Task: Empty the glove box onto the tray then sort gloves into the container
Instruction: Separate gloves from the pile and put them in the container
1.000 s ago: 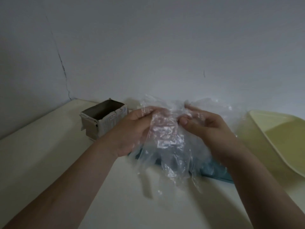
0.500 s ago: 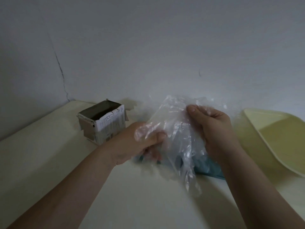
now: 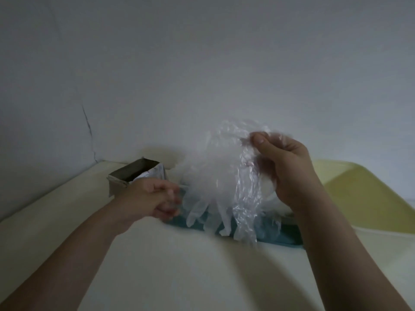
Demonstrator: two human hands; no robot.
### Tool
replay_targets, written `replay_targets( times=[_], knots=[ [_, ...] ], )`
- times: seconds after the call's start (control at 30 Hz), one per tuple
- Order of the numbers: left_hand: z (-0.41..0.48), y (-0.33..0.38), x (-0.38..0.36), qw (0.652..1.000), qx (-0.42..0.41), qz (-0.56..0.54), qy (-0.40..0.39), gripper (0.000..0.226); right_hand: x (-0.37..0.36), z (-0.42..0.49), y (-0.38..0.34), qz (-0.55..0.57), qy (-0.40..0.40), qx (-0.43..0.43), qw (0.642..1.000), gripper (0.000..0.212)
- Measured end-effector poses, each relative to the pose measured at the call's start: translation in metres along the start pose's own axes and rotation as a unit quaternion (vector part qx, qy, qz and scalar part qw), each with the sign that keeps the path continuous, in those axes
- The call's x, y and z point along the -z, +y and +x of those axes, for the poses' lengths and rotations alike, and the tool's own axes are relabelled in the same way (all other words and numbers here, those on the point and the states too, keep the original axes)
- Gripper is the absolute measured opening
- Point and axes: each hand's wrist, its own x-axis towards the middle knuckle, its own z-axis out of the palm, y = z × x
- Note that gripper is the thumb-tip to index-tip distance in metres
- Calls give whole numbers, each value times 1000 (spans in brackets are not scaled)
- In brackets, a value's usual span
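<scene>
Head camera view, looking forward and down at two bare forearms reaching over a table. The right hand (image 3: 285, 173) is raised at about one o'clock from the middle of the picture. Its thumb is pressed against its curled fingers, pinching the top of a bunch of clear plastic gloves (image 3: 224, 176). The gloves hang from that pinch toward seven o'clock, with their limp, see-through fingers pointing down.

The left hand (image 3: 155, 198) sits lower, at nine o'clock from the gloves and just beside their edge. Its fingers are curled, but the hand is blurred, and I cannot tell whether it has hold of any plastic.

At six o'clock under the hanging gloves lies a shallow teal container (image 3: 283, 237); the lowest glove tips overlap it in the view, though whether they touch it is unclear. At eleven o'clock from the left hand, just behind it, stands the glove box (image 3: 125, 182), a small cardboard carton with its top open and its inside dark. At three o'clock from the right hand, a pale yellow tray (image 3: 363, 194) rests on the table.

The table (image 3: 202, 277) is cream-coloured. Behind it rises a plain grey-white wall (image 3: 202, 63), with a thin dark crack (image 3: 88, 126) at ten o'clock from the glove box.
</scene>
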Motion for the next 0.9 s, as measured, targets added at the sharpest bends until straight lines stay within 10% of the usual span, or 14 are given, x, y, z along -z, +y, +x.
replay_targets(
  times=[0.07, 0.2, 0.6, 0.9],
  knots=[
    [1, 19, -14, 993, -26, -103, 47, 32, 2, -1, -12, -26, -51, -15, 998, 15],
    [-11, 65, -56, 963, -6, -236, -128, 72, 6, -1, -23, -71, -121, -51, 989, 19],
    [18, 97, -125, 965, -54, -200, -159, 31, 122, 13, -80, -273, 46, -41, 960, 15],
    [36, 126, -106, 966, -113, -173, -153, 31, 182, 53, -69, -681, 46, -44, 730, 18]
  ],
)
